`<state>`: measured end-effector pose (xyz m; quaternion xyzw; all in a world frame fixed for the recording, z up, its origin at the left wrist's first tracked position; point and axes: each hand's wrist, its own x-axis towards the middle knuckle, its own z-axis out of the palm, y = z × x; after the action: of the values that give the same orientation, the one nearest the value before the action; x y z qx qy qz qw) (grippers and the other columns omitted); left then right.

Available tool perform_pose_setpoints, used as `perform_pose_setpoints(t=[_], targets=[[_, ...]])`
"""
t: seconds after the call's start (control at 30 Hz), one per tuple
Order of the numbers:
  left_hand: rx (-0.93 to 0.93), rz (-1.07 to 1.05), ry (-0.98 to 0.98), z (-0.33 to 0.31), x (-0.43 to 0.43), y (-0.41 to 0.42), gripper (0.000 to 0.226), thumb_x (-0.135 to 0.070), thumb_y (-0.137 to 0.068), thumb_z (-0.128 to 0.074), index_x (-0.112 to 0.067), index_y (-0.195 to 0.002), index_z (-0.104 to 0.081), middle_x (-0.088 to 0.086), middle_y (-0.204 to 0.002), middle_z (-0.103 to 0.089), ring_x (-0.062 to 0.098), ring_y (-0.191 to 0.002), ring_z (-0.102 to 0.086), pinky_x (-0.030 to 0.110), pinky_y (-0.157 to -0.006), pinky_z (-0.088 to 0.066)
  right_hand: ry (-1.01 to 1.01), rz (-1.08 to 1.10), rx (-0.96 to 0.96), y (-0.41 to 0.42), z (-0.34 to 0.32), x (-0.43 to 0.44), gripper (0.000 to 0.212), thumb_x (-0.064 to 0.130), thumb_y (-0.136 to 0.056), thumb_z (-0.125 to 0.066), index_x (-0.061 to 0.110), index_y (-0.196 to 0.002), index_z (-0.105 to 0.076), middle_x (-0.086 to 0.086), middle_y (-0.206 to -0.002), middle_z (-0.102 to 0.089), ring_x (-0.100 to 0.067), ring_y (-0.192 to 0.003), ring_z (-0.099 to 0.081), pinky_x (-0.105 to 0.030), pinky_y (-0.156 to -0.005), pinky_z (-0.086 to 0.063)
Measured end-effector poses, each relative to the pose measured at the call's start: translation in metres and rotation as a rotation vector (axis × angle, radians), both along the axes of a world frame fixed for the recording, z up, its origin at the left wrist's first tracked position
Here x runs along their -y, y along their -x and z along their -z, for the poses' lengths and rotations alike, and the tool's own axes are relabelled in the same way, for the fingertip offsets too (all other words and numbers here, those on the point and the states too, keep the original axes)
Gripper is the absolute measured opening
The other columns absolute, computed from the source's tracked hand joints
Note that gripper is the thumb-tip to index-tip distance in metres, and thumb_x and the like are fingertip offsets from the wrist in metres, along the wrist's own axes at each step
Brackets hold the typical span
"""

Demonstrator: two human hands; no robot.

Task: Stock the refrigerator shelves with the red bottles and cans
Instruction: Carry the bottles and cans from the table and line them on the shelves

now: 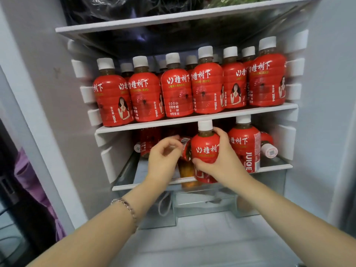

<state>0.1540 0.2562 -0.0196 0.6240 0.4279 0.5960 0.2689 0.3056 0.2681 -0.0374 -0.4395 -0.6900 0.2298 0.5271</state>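
Observation:
My right hand [221, 160] grips a red bottle [205, 145] with a white cap, upright at the front of the lower shelf [277, 167]. My left hand [163, 157] curls round another red bottle [185, 149] just left of it, mostly hidden behind the fingers. Beside them on the right stands one more red bottle [245, 149], and a bottle lies on its side [268, 148] at the far right. Further red bottles [149, 140] sit at the back left. The upper shelf [192, 119] carries two packed rows of red bottles [177, 93].
A glass shelf [173, 17] above holds dark bagged goods. Something orange [185, 171] shows under the held bottles. Clear drawers [202, 201] sit below the lower shelf. White rail ribs [86, 94] line both side walls. The fridge's left frame [38, 132] borders a dark room.

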Motion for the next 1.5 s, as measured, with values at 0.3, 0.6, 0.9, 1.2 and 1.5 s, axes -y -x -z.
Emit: perform_pose_setpoints(t=[0.3, 0.6, 0.9, 1.2, 1.5], targets=[[-0.415, -0.581, 0.433, -0.01, -0.11, 0.06, 0.091, -0.062, -0.064, -0.07, -0.016, -0.137, -0.04, 0.014, -0.14, -0.043, 0.035, -0.126, -0.043, 0.045, -0.101, -0.042, 0.009, 0.038, -0.037, 0.012, 0.005, -0.013, 0.088, 0.018, -0.069, -0.081, 0.026, -0.136, -0.024, -0.003, -0.13, -0.039, -0.016, -0.111, -0.049, -0.028, -0.091, -0.045], [-0.391, -0.624, 0.239, 0.004, -0.067, 0.065, 0.068, -0.041, -0.07, -0.076, -0.008, -0.122, -0.047, 0.016, -0.118, -0.06, 0.037, -0.11, -0.055, 0.046, -0.093, -0.047, -0.023, 0.038, -0.021, 0.01, 0.004, -0.015, 0.088, 0.017, -0.071, -0.08, 0.026, -0.138, -0.023, 0.0, -0.131, -0.037, -0.015, -0.113, -0.047, -0.025, -0.091, -0.043], [-0.371, -0.654, 0.387, -0.008, -0.057, 0.059, 0.09, -0.042, -0.072, -0.074, -0.01, -0.139, -0.023, 0.021, -0.137, -0.033, 0.039, -0.128, -0.032, 0.042, -0.104, -0.032, -0.037, 0.038, -0.031, 0.014, 0.004, -0.025, 0.087, 0.017, -0.07, -0.08, 0.024, -0.136, -0.025, -0.001, -0.13, -0.039, -0.014, -0.112, -0.047, -0.024, -0.091, -0.042], [-0.263, -0.551, 0.146, 0.009, -0.06, 0.048, 0.088, -0.037, -0.065, -0.082, -0.009, -0.13, -0.03, 0.01, -0.118, -0.058, 0.028, -0.106, -0.059, 0.031, -0.083, -0.047, -0.034, 0.056, -0.045, 0.015, 0.007, -0.025, 0.088, 0.017, -0.069, -0.08, 0.024, -0.137, -0.025, -0.004, -0.131, -0.04, -0.017, -0.113, -0.049, -0.03, -0.094, -0.045], [-0.076, -0.563, 0.024, 0.028, -0.03, 0.044, 0.079, -0.025, -0.074, -0.077, -0.017, -0.133, -0.024, 0.006, -0.124, -0.045, 0.017, -0.102, -0.051, 0.024, -0.082, -0.038, -0.028, 0.052, -0.044, 0.015, 0.007, -0.022, 0.088, 0.016, -0.07, -0.08, 0.024, -0.138, -0.025, -0.002, -0.131, -0.04, -0.016, -0.112, -0.048, -0.027, -0.091, -0.044]])
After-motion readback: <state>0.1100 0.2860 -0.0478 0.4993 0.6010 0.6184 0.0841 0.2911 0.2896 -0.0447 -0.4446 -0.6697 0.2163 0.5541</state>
